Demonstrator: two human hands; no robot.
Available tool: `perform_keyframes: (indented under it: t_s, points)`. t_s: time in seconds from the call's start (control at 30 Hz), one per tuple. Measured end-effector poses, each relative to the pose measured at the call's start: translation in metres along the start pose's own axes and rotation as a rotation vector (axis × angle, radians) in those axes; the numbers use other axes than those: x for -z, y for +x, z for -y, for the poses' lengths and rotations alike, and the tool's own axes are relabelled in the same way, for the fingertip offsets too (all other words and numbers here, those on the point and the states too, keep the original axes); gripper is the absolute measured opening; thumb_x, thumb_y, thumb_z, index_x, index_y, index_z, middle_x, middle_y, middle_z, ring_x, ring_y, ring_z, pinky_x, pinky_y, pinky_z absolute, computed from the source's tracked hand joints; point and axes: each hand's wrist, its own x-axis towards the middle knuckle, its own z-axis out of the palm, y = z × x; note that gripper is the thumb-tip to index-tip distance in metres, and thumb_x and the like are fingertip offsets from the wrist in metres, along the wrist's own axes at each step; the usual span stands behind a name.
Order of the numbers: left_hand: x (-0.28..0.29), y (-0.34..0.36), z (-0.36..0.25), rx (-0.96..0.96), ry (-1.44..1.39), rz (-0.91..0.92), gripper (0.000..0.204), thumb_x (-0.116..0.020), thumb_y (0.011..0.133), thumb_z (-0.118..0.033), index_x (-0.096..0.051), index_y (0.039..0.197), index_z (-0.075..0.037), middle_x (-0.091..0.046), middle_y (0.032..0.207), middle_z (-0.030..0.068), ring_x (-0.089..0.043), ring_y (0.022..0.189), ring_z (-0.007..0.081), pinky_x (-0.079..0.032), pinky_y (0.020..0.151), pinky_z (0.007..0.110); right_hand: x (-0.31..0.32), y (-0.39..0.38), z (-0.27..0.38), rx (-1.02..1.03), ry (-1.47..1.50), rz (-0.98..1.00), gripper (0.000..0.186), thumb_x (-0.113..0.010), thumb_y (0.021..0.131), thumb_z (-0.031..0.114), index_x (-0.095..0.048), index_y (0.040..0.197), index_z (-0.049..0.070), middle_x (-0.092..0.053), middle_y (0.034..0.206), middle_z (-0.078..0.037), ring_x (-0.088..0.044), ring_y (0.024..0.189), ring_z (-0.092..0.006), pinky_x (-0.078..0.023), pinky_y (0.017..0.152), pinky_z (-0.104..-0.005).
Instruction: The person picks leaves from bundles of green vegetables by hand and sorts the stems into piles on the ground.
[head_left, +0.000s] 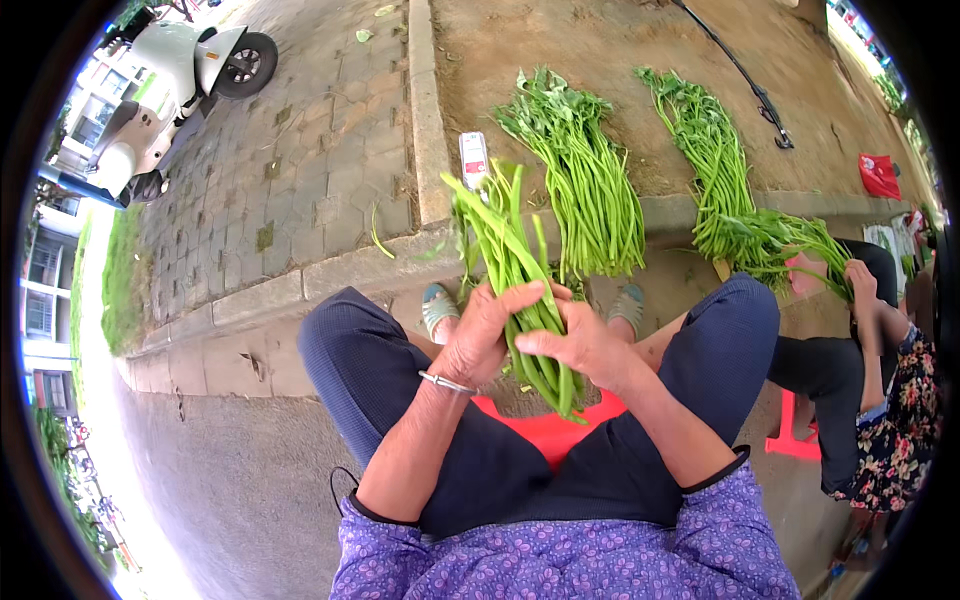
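I hold a bunch of long green stems (525, 255) in front of me, between my knees. My left hand (490, 320), with a silver bangle on the wrist, is closed round it from the left, thumb across the stems. My right hand (575, 340) grips it from the right, its thumb also over the stems. The bunch's lower ends hang above a red plastic stool (505, 425). Beyond my hands, a large pile of leafy stems (590, 200) lies along the curb, with a small white and red rectangular object (473, 155) to its left.
At right, a seated person's hand (865, 285) holds more greens (790, 240); another pile (700, 140) lies behind, near a black strap-like thing (740, 60) and red bag (878, 175). A white scooter (160, 70) stands upper left on paving. A concrete curb (260, 300) crosses ahead.
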Motion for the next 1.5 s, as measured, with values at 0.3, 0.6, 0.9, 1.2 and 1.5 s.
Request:
perform_keyframes:
  t_s: [0.3, 0.6, 0.9, 1.2, 1.5]
  points:
    - [0.016, 0.017, -0.009, 0.021, -0.378, -0.097, 0.022, -0.054, 0.088, -0.02, -0.056, 0.098, -0.001, -0.064, 0.086, 0.0112, -0.065, 0.089, 0.0268, -0.055, 0.084, 0.04, 0.019, 0.006, -0.016, 0.009, 0.254, 0.015, 0.04, -0.043, 0.095, 0.029, -0.058, 0.117, -0.001, -0.063, 0.104, -0.006, -0.061, 0.094, -0.0146, -0.047, 0.088, -0.0285]
    - [0.014, 0.009, -0.022, -0.143, -0.53, 0.038, 0.031, -0.05, 0.089, -0.025, -0.054, 0.105, 0.001, -0.046, 0.064, 0.0015, -0.047, 0.055, 0.015, -0.048, 0.075, 0.036, 0.025, -0.007, 0.016, -0.053, 0.311, -0.003, 0.036, -0.048, 0.095, 0.024, -0.059, 0.115, -0.004, -0.066, 0.106, -0.014, -0.066, 0.088, -0.0185, -0.053, 0.077, -0.0301]
    - [0.009, 0.009, -0.018, -0.116, -0.407, -0.038, 0.036, -0.052, 0.09, -0.03, -0.052, 0.113, -0.003, -0.053, 0.077, 0.0082, -0.054, 0.072, 0.0243, -0.048, 0.073, 0.04, 0.033, -0.002, 0.005, 0.041, 0.076, -0.181, 0.028, -0.053, 0.093, 0.019, -0.062, 0.11, -0.002, -0.067, 0.095, -0.011, -0.066, 0.079, -0.0142, -0.052, 0.067, -0.0251]
    - [0.008, 0.013, -0.002, -0.1, -0.157, -0.079, 0.034, -0.054, 0.091, -0.025, -0.048, 0.115, -0.001, -0.06, 0.087, 0.0118, -0.061, 0.08, 0.0255, -0.052, 0.073, 0.038, 0.027, 0.007, -0.004, 0.187, 0.059, -0.429, 0.023, -0.057, 0.091, 0.011, -0.061, 0.103, -0.008, -0.067, 0.086, -0.008, -0.062, 0.074, -0.012, -0.051, 0.065, -0.0245]
    - [-0.014, 0.008, 0.02, -0.083, 0.359, -0.012, 0.025, -0.062, 0.09, -0.015, -0.055, 0.108, 0.001, -0.064, 0.087, 0.0077, -0.064, 0.076, 0.0159, -0.054, 0.065, 0.028, 0.019, 0.011, -0.008, 0.048, 0.106, -0.278, 0.03, -0.064, 0.088, 0.026, -0.061, 0.105, 0.002, -0.059, 0.074, 0.0, -0.05, 0.055, -0.0045, -0.039, 0.044, -0.0206]
